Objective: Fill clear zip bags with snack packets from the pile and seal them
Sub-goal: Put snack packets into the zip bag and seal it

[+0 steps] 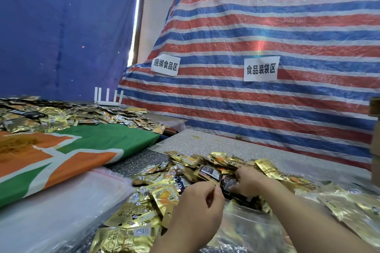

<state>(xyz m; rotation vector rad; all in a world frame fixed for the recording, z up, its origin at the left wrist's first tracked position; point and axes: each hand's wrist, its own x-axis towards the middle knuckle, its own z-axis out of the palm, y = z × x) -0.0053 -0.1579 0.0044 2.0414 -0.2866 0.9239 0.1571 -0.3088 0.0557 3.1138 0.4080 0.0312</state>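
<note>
Snack packets [164, 197] heaped under and around both hands [222, 191]

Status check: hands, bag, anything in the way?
Both hands on packets at pile. Left hand, right hand. Open bag below. Nothing blocking.

Near pile of snack packets [164, 197]: glossy gold foil, crinkled and strongly reflective; the far-left heap of packets [61, 115] shows the same metallic sheen. Clear zip bags [242, 230] and the stack of empty bags [61, 211] at near left: thin transparent plastic film, smooth and shiny. Tabletop [216, 146]: speckled, faintly glossy; green-and-orange cloth [82, 148]: matt fabric; striped tarpaulin [267, 26]: wrinkled woven plastic bearing matt white paper labels [261, 69].
</note>
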